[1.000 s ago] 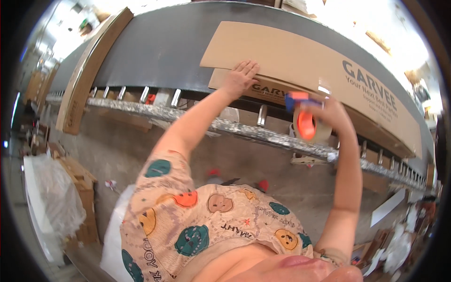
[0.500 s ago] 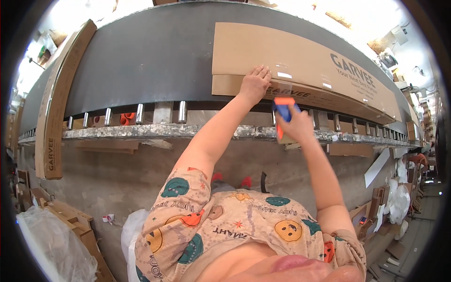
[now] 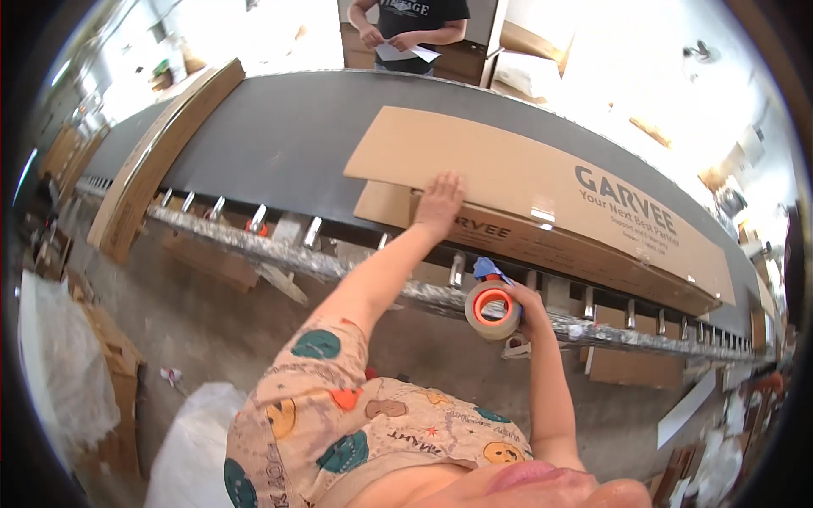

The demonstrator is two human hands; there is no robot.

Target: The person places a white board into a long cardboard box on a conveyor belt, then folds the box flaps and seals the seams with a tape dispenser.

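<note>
A long brown cardboard box [image 3: 500, 173] lies along the conveyor in front of me, with dark print on its top and near side. Its top panel stands slightly apart from the lower side at the left end. My left hand [image 3: 441, 201] rests flat on the near edge of that panel, fingers stretched out. Just off the box's near side, above the metal rail, my right hand [image 3: 528, 308] grips a blue and orange tape dispenser [image 3: 491, 306]. Its roll of clear tape with an orange core faces me. Short pieces of clear tape shine on the box.
The dark conveyor belt [image 3: 288, 114] has metal rollers [image 3: 312, 231] and a worn rail [image 3: 356, 275] along its near side. Another long box [image 3: 169, 152] lies across it at left. Across the belt, a person [image 3: 415, 25] holds white paper. Clear plastic [image 3: 63, 356] and cardboard lie at lower left.
My view has turned and shifted, bringing the other person into sight. The tape dispenser has tipped so its roll faces me. My left hand stays on the box, whose left-end gap looks wider.
</note>
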